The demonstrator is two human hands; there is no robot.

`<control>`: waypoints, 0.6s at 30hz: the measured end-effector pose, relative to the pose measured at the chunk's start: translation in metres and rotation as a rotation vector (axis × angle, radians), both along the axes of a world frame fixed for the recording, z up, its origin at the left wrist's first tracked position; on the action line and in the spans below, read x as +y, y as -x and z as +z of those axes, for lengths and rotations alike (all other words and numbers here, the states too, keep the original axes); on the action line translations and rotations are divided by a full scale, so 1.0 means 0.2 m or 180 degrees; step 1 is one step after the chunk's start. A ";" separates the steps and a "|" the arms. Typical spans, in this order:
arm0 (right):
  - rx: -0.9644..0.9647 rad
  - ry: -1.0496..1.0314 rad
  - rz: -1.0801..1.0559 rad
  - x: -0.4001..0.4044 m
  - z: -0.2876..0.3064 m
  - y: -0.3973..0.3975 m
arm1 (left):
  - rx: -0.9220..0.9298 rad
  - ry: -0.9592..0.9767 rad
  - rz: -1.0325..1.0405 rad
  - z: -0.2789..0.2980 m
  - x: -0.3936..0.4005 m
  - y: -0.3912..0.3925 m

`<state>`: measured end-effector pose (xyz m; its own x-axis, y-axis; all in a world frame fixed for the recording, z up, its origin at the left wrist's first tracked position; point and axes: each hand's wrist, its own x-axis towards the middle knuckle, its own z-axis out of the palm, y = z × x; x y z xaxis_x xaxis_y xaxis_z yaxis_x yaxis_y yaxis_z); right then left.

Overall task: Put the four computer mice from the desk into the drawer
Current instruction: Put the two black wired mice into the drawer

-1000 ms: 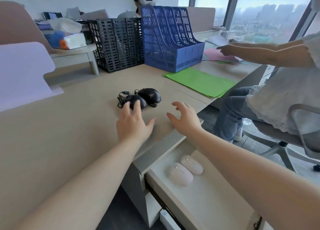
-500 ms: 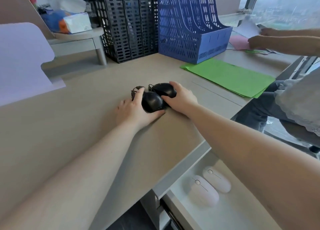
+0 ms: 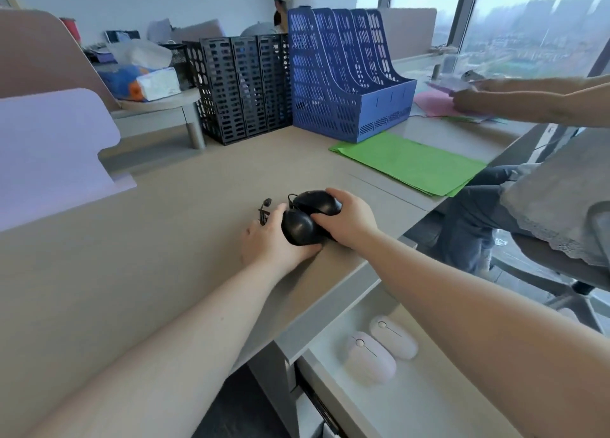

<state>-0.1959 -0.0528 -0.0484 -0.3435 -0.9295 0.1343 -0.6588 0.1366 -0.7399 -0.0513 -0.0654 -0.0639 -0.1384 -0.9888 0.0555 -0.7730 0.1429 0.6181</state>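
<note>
Two black wired mice lie side by side on the beige desk [image 3: 165,239]. My left hand [image 3: 267,242] wraps the nearer black mouse [image 3: 298,228] from the left, and my right hand [image 3: 350,221] wraps the farther black mouse [image 3: 317,201] from the right. Their coiled black cables [image 3: 264,211] poke out beyond my left fingers. Below the desk edge the white drawer [image 3: 412,401] stands pulled out, with two pale pink mice [image 3: 371,356] [image 3: 394,337] lying next to each other inside.
A blue file rack [image 3: 343,74] and a black file rack [image 3: 241,87] stand at the back of the desk. Green folders [image 3: 409,162] lie to the right. Another person sits on a chair at the right, arms [image 3: 534,99] over pink papers. A lilac divider [image 3: 49,150] is left.
A second ago both hands hovered open short of the black mice. They then reached forward and closed around them, one mouse each; the grip looks the same as half a second ago.
</note>
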 end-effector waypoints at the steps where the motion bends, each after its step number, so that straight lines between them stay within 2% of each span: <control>1: -0.0002 -0.0026 -0.0007 0.05 0.01 0.01 | 0.0082 -0.0021 -0.0012 0.01 0.04 0.02; 13: -0.0218 -0.0316 -0.0237 0.72 0.06 0.23 | 0.0632 -0.0235 -0.0104 0.00 0.66 0.25; 18: -0.0250 -0.0503 -0.0306 0.93 0.04 0.35 | 0.0524 -0.0256 -0.0273 -0.03 0.85 0.35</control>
